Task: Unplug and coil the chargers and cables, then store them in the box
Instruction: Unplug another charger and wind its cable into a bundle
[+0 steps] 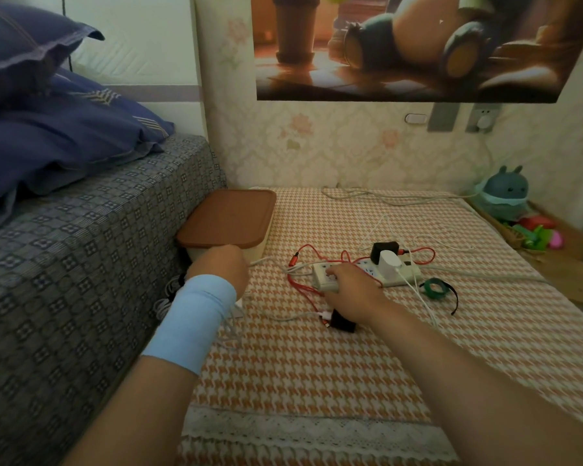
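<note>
Head view: left hand (217,265) at box (229,216) lid edge, grip unclear; right hand (350,289) clasps power strip (409,274).

Dim, warm indoor light. Back wall (350,146) papered in a pale floral damask, with a large cartoon poster (401,45) above. Wall socket (483,121) and small white switch (415,118) just under the poster. Left: bed (64,264) in a grey-blue checked sheet, blue bedding (48,129) heaped on it, white padded headboard (132,45) behind. Low surface beside the bed under an orange houndstooth cloth (317,364) with a lace hem.
</note>
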{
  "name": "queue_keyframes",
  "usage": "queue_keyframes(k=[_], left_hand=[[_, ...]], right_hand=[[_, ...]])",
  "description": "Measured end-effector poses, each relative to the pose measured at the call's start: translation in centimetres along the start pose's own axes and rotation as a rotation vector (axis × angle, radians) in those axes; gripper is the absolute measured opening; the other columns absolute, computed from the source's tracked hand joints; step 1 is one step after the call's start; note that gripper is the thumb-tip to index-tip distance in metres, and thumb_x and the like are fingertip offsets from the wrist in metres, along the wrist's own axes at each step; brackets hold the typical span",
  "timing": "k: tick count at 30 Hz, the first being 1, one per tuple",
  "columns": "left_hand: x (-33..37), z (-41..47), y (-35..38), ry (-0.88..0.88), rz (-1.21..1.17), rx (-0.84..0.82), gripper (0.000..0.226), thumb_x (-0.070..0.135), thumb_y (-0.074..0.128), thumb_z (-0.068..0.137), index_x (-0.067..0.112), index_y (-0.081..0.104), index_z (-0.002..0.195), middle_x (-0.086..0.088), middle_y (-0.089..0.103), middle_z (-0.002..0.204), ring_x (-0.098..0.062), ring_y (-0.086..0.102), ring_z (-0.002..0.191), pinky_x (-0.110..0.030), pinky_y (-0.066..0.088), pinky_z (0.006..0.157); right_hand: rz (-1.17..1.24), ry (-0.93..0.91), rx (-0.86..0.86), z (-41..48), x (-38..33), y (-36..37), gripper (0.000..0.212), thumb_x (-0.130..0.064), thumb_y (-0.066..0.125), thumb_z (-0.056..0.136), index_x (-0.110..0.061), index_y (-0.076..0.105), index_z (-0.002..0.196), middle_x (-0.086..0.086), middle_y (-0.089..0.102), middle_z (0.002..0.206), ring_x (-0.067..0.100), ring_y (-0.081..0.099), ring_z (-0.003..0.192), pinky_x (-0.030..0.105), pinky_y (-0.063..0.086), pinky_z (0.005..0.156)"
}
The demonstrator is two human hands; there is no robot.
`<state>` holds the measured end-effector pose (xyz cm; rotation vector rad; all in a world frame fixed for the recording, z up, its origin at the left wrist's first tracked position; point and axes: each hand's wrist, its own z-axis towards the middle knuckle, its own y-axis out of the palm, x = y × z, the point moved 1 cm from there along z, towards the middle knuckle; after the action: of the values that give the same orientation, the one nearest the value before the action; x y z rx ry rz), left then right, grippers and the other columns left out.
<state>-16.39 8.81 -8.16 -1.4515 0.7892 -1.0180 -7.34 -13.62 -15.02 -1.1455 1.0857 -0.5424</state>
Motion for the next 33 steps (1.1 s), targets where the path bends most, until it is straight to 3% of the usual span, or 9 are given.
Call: queue_keyframes(k=[3,9,12,15,17,21,25,29,33], left_hand=[[0.9,0.7,0.3,0.015,-0.089,-0.018,0.019,0.014,0.049,0.095,0.009,0.067,0.094,-0.008,0.068,0.098,-0.029,0.062,0.090,-0.037,0.049,0.075],[2.6,-0.4,-1.7,0.091,-0.809,0.358,0.039,0.035,0.055,0.089,0.015,0.040,0.059,-0.004,0.028,0.056,-0.017,0.027,0.057,-0.030,0.021,0.055],[2.2,-0.2,-2.1,0.107,-1.219,0.430,0.037,0.037,0.061,0.089,0.012,0.049,0.064,-0.004,0.033,0.059,-0.015,0.031,0.059,-0.028,0.027,0.057],[1.4,-0.3,-2.5,0.099,-1.469,0.419,0.040,0.029,0.055,0.097,0.014,0.044,0.061,-0.003,0.029,0.059,-0.017,0.029,0.055,-0.025,0.030,0.054],[0.6,-0.6,-2.5,0.111,-1.367,0.478,0.043,0.023,0.048,0.100,0.010,0.042,0.060,-0.003,0.033,0.056,-0.014,0.031,0.051,-0.025,0.031,0.051],[-1.5,-0.9,-2.0,0.121,-0.839,0.477,0.031,0.025,0.045,0.100,0.008,0.058,0.078,-0.003,0.054,0.068,-0.017,0.048,0.062,-0.029,0.038,0.056],[-3.0,-1.0,-1.6,0.032,-0.479,0.331,0.029,0.031,0.042,0.100,0.018,0.065,0.088,-0.008,0.066,0.086,-0.028,0.059,0.077,-0.037,0.050,0.071],[-4.3,-0.6,-1.4,-0.142,-0.186,0.153,0.027,0.030,0.045,0.098,0.018,0.067,0.088,-0.005,0.066,0.088,-0.027,0.060,0.075,-0.030,0.047,0.067],[-3.0,-1.8,-0.8,-0.211,-0.081,0.008,0.021,0.019,0.053,0.093,0.010,0.070,0.101,-0.012,0.066,0.109,-0.032,0.063,0.097,-0.038,0.053,0.080]], right_hand=[[-0.047,-0.013,0.034,1.6,-0.1,0.1,0.044,-0.028,0.063,0.095,-0.014,0.054,0.136,0.009,0.054,0.139,0.028,0.052,0.123,0.041,0.047,0.099],[0.162,-0.065,0.100,3.8,-0.4,0.6,0.075,-0.033,0.064,0.096,-0.027,0.021,0.157,0.008,0.033,0.159,0.029,0.040,0.141,0.046,0.042,0.109],[0.161,-0.119,0.020,4.0,-1.3,1.0,0.062,-0.041,0.066,0.095,-0.034,0.038,0.150,0.007,0.040,0.153,0.027,0.040,0.139,0.046,0.040,0.110],[0.208,-0.214,0.053,3.8,-2.8,1.0,0.022,-0.040,0.055,0.102,-0.024,0.069,0.102,0.001,0.063,0.106,0.020,0.058,0.100,0.043,0.048,0.090],[0.364,-0.164,0.046,3.2,-3.7,0.5,0.035,-0.039,0.047,0.106,-0.018,0.069,0.088,-0.005,0.060,0.081,0.013,0.056,0.076,0.036,0.044,0.074],[0.667,-0.037,0.169,2.7,-4.7,-1.0,0.038,-0.033,0.043,0.106,-0.012,0.075,0.103,0.005,0.073,0.102,0.020,0.067,0.096,0.039,0.054,0.083],[1.087,0.132,0.209,1.2,-4.1,-3.5,0.023,-0.020,0.054,0.102,-0.010,0.071,0.090,0.005,0.076,0.077,0.025,0.073,0.086,0.039,0.058,0.082],[1.228,0.177,0.120,-0.7,-3.1,-4.6,0.015,-0.018,0.059,0.100,-0.004,0.060,0.096,0.001,0.038,0.050,0.020,0.052,0.047,0.051,0.061,0.077],[1.317,0.135,0.010,-1.9,-4.1,-5.3,0.028,-0.021,0.054,0.102,-0.011,0.048,0.076,0.002,0.031,0.059,0.018,0.039,0.050,0.050,0.057,0.077]])
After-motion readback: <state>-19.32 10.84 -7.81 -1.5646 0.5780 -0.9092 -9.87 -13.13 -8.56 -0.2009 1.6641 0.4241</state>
